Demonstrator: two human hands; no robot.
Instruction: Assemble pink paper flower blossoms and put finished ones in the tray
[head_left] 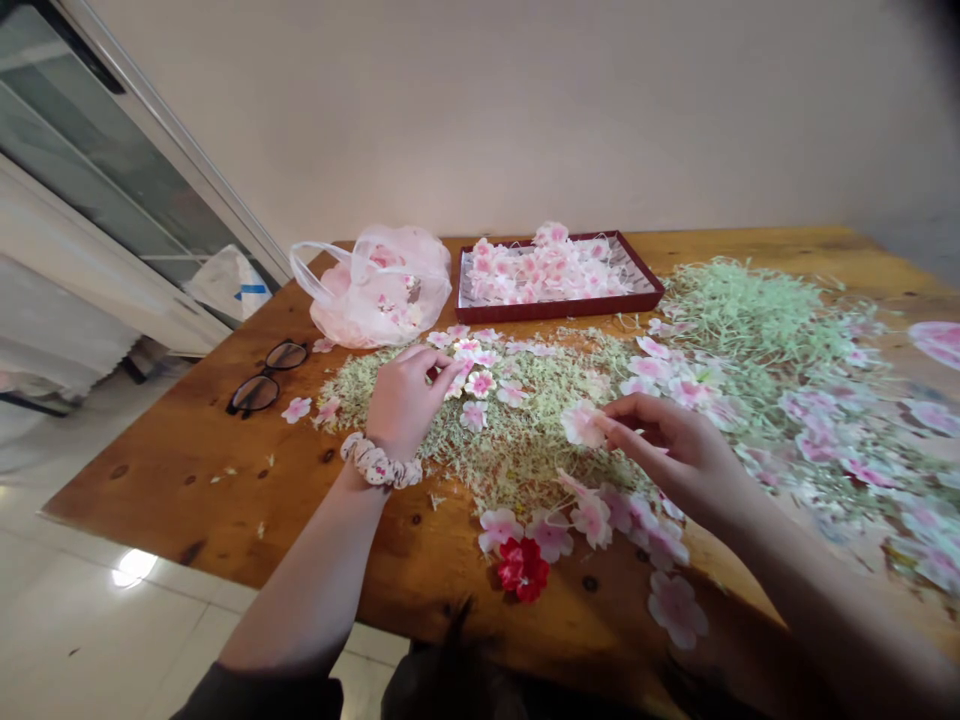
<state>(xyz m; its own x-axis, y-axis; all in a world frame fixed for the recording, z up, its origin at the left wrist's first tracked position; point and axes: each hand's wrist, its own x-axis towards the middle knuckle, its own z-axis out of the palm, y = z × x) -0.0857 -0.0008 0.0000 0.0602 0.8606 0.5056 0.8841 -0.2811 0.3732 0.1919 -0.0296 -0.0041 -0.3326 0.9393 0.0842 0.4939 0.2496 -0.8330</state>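
My right hand (667, 445) pinches a pale pink fabric blossom (581, 423) between thumb and fingertips, above a heap of pale green shredded fibre (510, 440). My left hand (409, 400) hangs curled over the same heap, its fingertips beside a cluster of small pink blossoms (472, 375). Whether those fingers hold anything is hidden. A floral scrunchie (380, 462) circles my left wrist. Larger pink blossoms (551, 535) and one red blossom (523, 570) lie on the wood below my right hand.
A red tray (559, 310) heaped with pink blossoms and a pink-filled plastic bag (375, 290) stand at the back of the wooden table (172, 490). Black-framed glasses (262, 378) lie at the left. More green fibre and blossoms spread rightward. The table's left edge drops to a tiled floor.
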